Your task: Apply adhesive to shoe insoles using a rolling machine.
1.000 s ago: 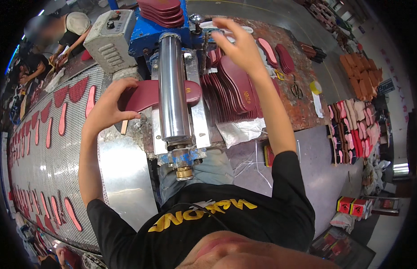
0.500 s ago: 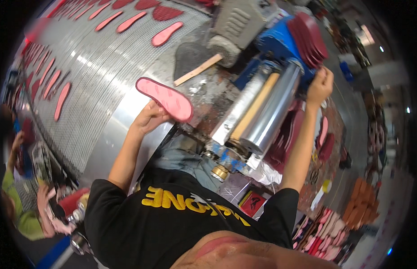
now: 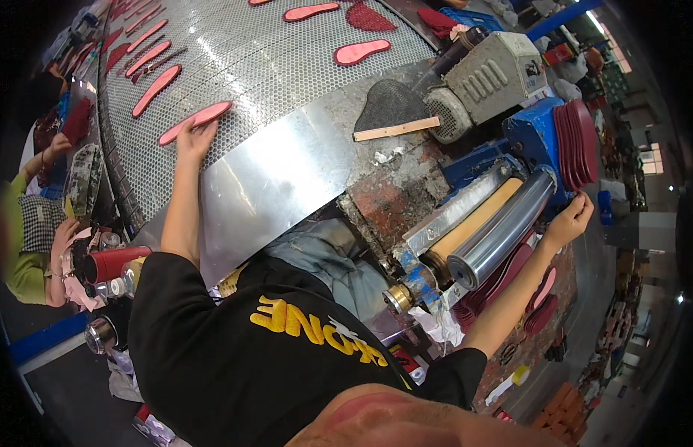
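My left hand grips a pink insole with a dark red rim by its near edge, at the near side of the metal mesh belt. Several similar pink insoles lie spaced out on the belt. Over at the right, my right hand is closed, its fingertips pinching the lower end of a maroon insole in a stack that stands against the blue end of a roller machine. How many insoles those fingers hold is hidden.
Between my hands are a shiny steel roller and a smooth metal plate edging the belt. Behind it sit a grey motor and a wooden strip. More maroon pieces lie under my right forearm. A co-worker in green is at left.
My left hand has carried the pink insole leftward from over the metal plate to the mesh belt. My right hand stays by the maroon stack. The whole view has turned.
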Demonstrator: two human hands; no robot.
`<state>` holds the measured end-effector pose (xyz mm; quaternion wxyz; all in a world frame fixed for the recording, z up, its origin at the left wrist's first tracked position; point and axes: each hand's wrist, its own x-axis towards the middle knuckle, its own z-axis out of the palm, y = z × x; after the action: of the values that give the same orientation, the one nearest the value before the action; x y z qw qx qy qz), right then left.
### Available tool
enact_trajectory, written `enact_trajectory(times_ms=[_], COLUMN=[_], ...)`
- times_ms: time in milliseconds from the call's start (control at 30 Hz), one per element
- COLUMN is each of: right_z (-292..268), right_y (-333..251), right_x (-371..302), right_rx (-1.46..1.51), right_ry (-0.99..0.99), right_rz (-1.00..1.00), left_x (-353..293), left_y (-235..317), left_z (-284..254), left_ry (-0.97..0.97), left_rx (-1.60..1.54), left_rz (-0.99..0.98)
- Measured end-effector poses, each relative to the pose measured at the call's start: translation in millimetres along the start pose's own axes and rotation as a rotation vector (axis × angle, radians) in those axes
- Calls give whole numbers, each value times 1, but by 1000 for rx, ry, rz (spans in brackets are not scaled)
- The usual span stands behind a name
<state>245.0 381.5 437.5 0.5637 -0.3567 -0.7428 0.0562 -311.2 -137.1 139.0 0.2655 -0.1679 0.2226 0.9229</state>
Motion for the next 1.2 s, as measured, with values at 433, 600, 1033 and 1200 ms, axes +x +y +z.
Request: enact_trajectory(times_ms=[433, 600, 1033, 1200], right_z=[-36, -37, -25, -71], right_y=[16, -67, -108, -64], right_x=[28, 64, 107, 82], right_rx=[72, -129, -512, 467], right_ry=[-246, -89, -293, -94], right_rz=[24, -81, 21, 189], left_x=[23, 17, -30, -60], left_y=[54, 56, -49, -152], left_z=[-45, -35, 64, 121], left_ry=[-101, 97, -113, -475], left_rx=[391, 500, 1006, 1123], left_rz=[98, -11, 49, -88])
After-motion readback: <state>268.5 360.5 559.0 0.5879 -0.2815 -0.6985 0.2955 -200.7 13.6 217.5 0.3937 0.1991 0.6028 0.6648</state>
